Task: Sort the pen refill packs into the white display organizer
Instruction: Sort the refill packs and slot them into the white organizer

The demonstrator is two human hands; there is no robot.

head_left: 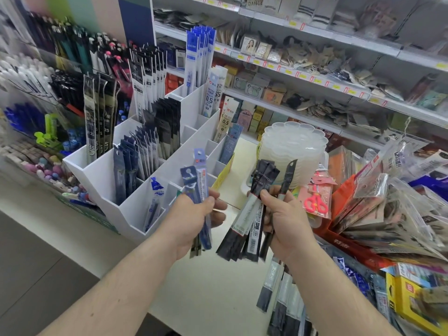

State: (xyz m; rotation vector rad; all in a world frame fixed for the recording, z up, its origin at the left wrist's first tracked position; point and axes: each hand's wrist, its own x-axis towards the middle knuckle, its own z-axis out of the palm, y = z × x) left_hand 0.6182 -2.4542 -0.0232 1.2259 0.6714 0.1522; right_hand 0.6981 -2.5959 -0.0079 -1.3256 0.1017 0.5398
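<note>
A stationery shop: price-tagged shelves (315, 54) of packaged goods and racks of pens (72, 69).

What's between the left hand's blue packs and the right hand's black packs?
Head view: nothing held there. The gap between the blue packs and black packs shows only bare pale countertop.

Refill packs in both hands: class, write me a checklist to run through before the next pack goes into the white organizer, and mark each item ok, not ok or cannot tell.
1. Left hand grips the blue refill packs firmly: ok.
2. Right hand holds the black refill packs without dropping any: ok.
3. One pack singled out for placing: not ok, both hands hold bunches.
4. Free compartment in the white display organizer: ok, front slots near the lone blue pack look open.
5. Matching compartment identified from labels: cannot tell, print is too small.
6. Path to the organizer unobstructed: ok.
</note>
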